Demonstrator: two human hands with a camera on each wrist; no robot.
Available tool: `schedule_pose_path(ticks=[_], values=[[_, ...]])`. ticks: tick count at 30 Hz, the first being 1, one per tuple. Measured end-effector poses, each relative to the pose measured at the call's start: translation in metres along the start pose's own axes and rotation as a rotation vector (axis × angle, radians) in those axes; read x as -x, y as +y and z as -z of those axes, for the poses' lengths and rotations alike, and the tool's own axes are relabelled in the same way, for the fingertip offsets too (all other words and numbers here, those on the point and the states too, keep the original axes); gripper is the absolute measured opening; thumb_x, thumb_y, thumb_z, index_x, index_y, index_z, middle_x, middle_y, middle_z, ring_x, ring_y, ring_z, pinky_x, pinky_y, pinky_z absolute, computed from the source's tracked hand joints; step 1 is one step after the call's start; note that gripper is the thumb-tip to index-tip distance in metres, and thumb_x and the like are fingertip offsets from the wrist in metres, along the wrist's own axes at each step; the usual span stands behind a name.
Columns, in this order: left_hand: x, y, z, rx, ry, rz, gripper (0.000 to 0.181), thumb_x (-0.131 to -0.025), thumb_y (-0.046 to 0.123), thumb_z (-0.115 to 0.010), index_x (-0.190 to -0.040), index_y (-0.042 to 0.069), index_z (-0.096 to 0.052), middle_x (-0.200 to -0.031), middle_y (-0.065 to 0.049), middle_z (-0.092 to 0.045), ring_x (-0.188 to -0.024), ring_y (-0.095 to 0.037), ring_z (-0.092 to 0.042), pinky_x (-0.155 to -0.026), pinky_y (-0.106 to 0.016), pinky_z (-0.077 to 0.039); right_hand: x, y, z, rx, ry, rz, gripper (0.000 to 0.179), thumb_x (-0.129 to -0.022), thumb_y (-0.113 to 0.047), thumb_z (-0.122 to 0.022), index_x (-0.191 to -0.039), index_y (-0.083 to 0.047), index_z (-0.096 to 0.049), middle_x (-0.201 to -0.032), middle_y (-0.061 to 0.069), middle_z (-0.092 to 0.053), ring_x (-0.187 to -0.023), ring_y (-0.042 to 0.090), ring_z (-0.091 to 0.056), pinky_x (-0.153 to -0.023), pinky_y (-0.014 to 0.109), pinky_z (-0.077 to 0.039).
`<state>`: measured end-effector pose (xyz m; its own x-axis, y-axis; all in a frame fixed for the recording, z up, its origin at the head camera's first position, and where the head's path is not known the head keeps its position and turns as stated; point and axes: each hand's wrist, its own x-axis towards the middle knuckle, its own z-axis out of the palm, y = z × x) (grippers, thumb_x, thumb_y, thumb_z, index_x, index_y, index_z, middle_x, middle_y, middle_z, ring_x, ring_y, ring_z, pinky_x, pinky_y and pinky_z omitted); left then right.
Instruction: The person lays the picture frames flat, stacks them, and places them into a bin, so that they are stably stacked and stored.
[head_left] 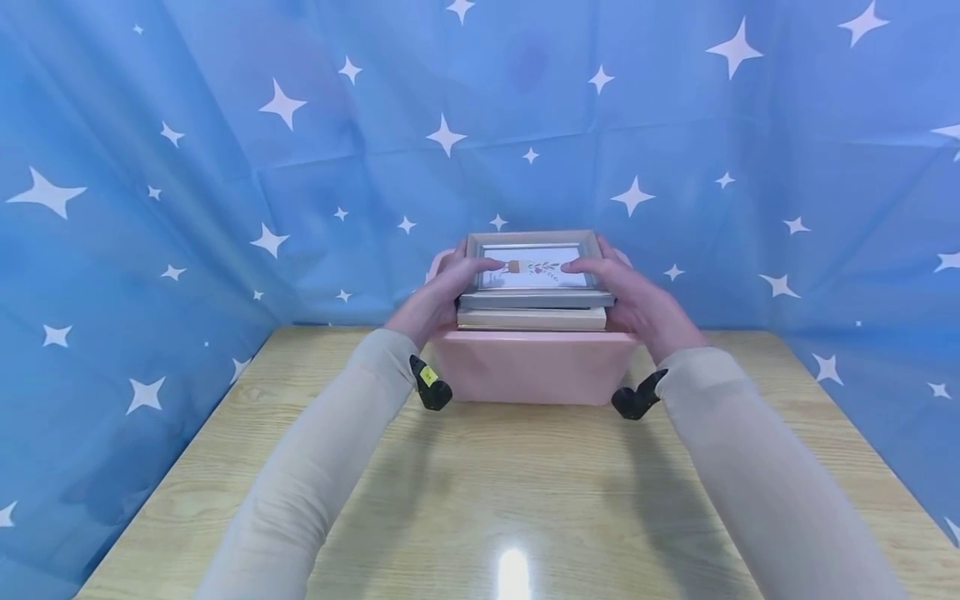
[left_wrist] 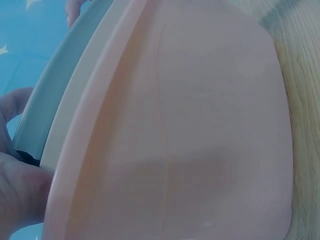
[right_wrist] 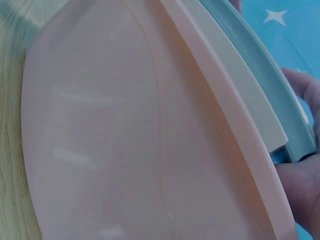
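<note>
A grey picture frame, lying flat and face up with a small plant print showing under its glass, tops a stack over a cream frame, also lying flat. Both rest across the rim of a pink tub standing upright on the counter at 12 o'clock. The left hand grips the top frame's 9 o'clock edge, the right hand its 3 o'clock edge, thumbs on the glass.
</note>
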<state>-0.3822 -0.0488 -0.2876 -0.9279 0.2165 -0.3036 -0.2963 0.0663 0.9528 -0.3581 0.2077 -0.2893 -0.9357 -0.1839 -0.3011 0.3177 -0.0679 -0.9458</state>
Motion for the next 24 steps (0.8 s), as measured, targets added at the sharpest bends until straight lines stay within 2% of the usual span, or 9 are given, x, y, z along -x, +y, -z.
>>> schedule_pose_path(ticks=[4,8,16,21,24], values=[[0.0017,0.0028,-0.0013,0.018,-0.006,0.007,0.105,-0.092,0.032,-0.073,-0.160,0.054,0.003,-0.172,0.010,0.004,-0.139,-0.032,-0.042,-0.106,-0.048,-0.045,0.0003,-0.0020,0.0004,-0.019,0.003,-0.001,0.108,-0.095,-0.025,-0.072,-0.155,-0.062,0.010,-0.170,0.000,0.004,-0.141,0.035,-0.034,-0.106,0.056,-0.044],[0.0025,0.0056,-0.0026,0.016,-0.011,0.002,0.105,-0.093,0.033,-0.073,-0.160,0.054,0.004,-0.172,0.010,0.004,-0.134,-0.031,-0.047,-0.103,-0.046,-0.048,0.0019,-0.0044,0.0018,-0.005,0.005,-0.017,0.107,-0.094,-0.030,-0.074,-0.152,-0.067,0.008,-0.169,0.003,-0.003,-0.137,0.037,-0.040,-0.101,0.055,-0.047],[0.0010,0.0025,-0.0029,0.022,-0.003,0.001,0.104,-0.093,0.029,-0.072,-0.162,0.050,0.002,-0.172,0.010,0.007,-0.148,-0.028,-0.028,-0.112,-0.045,-0.038,0.0033,-0.0023,-0.0007,-0.008,0.019,-0.006,0.110,-0.093,-0.026,-0.074,-0.154,-0.063,0.010,-0.170,-0.003,0.009,-0.144,0.035,-0.029,-0.108,0.056,-0.041],[0.0013,0.0009,-0.0028,0.059,-0.006,0.027,0.105,-0.092,0.029,-0.073,-0.160,0.054,0.002,-0.171,0.012,0.006,-0.142,-0.031,-0.037,-0.110,-0.048,-0.040,0.0033,0.0000,-0.0027,-0.003,0.031,-0.004,0.110,-0.093,-0.029,-0.075,-0.155,-0.061,0.011,-0.170,-0.005,0.012,-0.145,0.035,-0.028,-0.109,0.056,-0.040],[0.0022,0.0000,-0.0022,0.069,-0.002,0.029,0.104,-0.093,0.030,-0.073,-0.160,0.054,0.002,-0.171,0.014,0.007,-0.146,-0.029,-0.029,-0.115,-0.046,-0.034,0.0021,0.0005,-0.0059,-0.023,0.037,-0.002,0.110,-0.094,-0.028,-0.075,-0.156,-0.059,0.011,-0.170,-0.005,0.014,-0.146,0.034,-0.027,-0.111,0.055,-0.039]])
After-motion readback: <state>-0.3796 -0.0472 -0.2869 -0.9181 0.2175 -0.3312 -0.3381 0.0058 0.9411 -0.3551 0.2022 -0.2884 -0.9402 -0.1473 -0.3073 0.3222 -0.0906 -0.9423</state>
